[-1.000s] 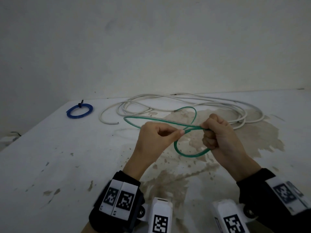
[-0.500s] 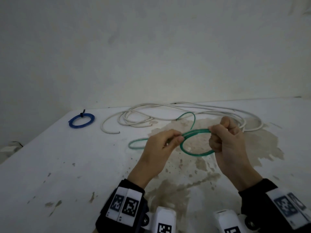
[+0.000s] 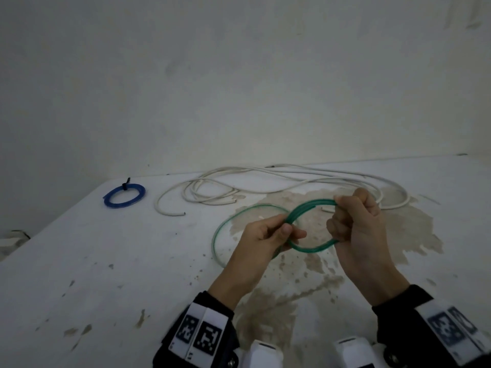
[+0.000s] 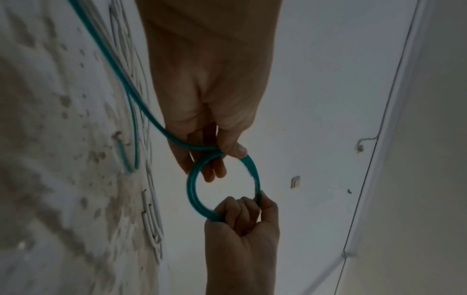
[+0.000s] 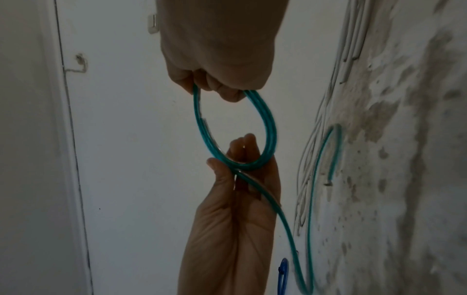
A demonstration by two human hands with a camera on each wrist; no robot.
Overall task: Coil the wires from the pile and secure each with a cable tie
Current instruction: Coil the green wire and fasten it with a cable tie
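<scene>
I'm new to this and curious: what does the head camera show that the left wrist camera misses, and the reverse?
Only the head view shows the tied blue wire coil at the table's far left and the marker-tagged wrist cuffs. Only the left wrist view shows a small wall switch behind the hands. Both show the left hand pinching and the right hand gripping the green wire coil, its loose tail, and the white cables.

The right hand [image 3: 356, 229] hides part of the green coil [image 3: 310, 249] inside its fist. Behind that hand the white wire [image 3: 265, 171] is partly covered. On the blue coil [image 3: 125, 197], the tie is too small to read.
</scene>
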